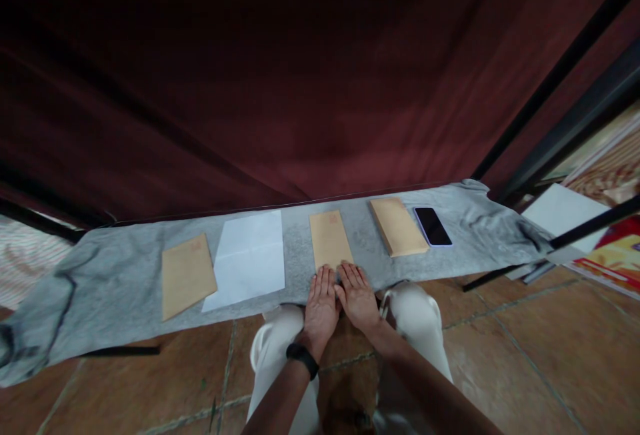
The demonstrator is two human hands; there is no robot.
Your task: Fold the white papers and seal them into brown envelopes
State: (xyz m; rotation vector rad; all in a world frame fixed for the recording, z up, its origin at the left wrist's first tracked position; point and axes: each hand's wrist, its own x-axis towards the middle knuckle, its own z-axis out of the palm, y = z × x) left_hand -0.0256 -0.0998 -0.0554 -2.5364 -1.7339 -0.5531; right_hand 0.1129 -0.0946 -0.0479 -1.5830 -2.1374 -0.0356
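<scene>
Directly in front of me a brown paper envelope (pixel 330 238) lies flat on the grey cloth. My left hand (pixel 323 298) rests palm down on its near edge, fingers stretched out, a black band on the wrist. Beside it my right hand (pixel 357 295) lies the same way, fingertips at the envelope's near right corner, thumbs close together. Neither hand grips anything. To the left are white sheets of paper (pixel 250 255) and another brown envelope (pixel 187 275) touching or just overlapping their edge. On the right sits a thick stack of brown envelopes (pixel 399 225).
A phone (pixel 433 226) with a dark screen lies right of the stack. The grey cloth (pixel 115 275) covers a long narrow surface before a dark red curtain (pixel 320 88). My knees are at its near edge. Black metal bars (pixel 560 75) and printed packaging (pixel 610 261) stand at right.
</scene>
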